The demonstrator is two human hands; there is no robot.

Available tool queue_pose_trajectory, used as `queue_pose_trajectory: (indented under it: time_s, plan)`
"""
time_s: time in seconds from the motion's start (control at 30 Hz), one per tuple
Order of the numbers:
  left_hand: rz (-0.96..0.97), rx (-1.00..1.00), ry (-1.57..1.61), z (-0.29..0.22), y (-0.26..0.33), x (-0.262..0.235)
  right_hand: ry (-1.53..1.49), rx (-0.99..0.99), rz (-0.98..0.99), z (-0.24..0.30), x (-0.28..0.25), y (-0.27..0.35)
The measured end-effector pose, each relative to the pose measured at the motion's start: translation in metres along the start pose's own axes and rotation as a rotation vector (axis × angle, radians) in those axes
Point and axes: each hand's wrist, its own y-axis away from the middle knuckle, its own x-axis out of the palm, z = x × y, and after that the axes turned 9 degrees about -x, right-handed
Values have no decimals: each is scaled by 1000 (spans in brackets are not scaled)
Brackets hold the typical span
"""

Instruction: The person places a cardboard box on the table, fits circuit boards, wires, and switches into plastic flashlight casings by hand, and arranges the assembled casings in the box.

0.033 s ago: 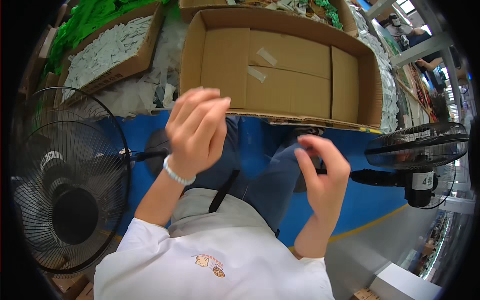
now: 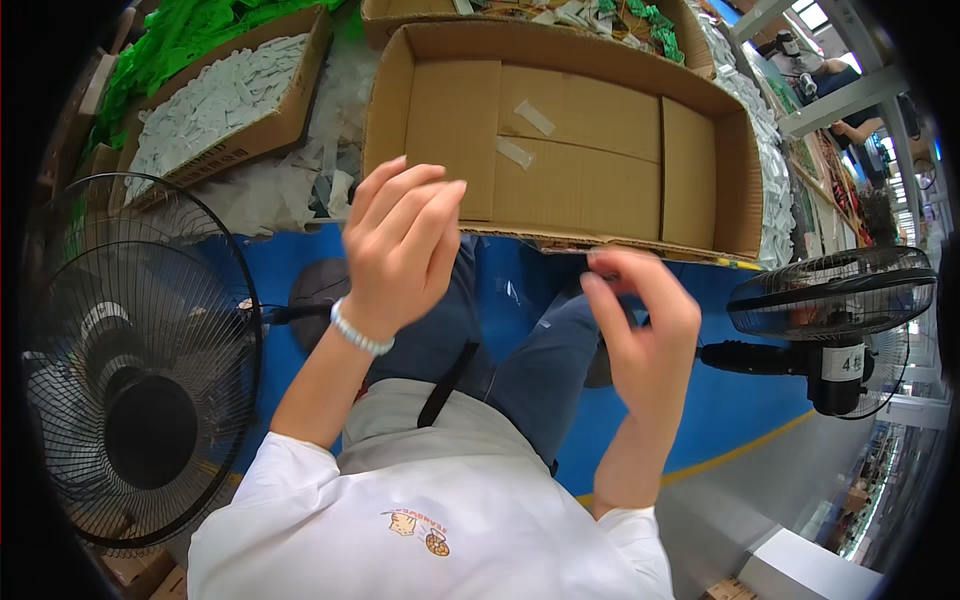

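My left hand (image 2: pixel 400 240), with a pale beaded bracelet (image 2: pixel 360 328) on its wrist, is raised at the near left corner of an open cardboard box (image 2: pixel 430 130). Its fingers stretch out, slightly bent and a little apart, and I see nothing held; the palm is hidden. Lower and to the right, my right hand (image 2: pixel 650 310) curves into a C below the box's near edge, thumb and fingers apart. Faint clear glints (image 2: pixel 512 292) show between the hands; what they belong to I cannot make out. Two small whitish strips (image 2: pixel 534 117) lie in the box.
A carton of white pieces (image 2: pixel 220 105) stands at the far left beside green material (image 2: pixel 200 45). Another carton (image 2: pixel 610 15) with green and white parts lies behind the box. Fans flank me, one at left (image 2: pixel 150 430), one at right (image 2: pixel 840 290). Another person's arm (image 2: pixel 855 130) shows far right.
Both my hands have moved slightly up toward the box, and the left hand's fingers are spread a little more. The clear glints between the hands show more plainly.
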Motion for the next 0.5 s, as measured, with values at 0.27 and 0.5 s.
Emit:
queue_pose_trajectory:
  time_s: [0.27,0.5]
  plan:
    - [88,-131,-49,0,15,29,716,32,358,-55,76,-134]
    - [126,-123,-110,1,21,16,536,-91,364,-63,88,-137]
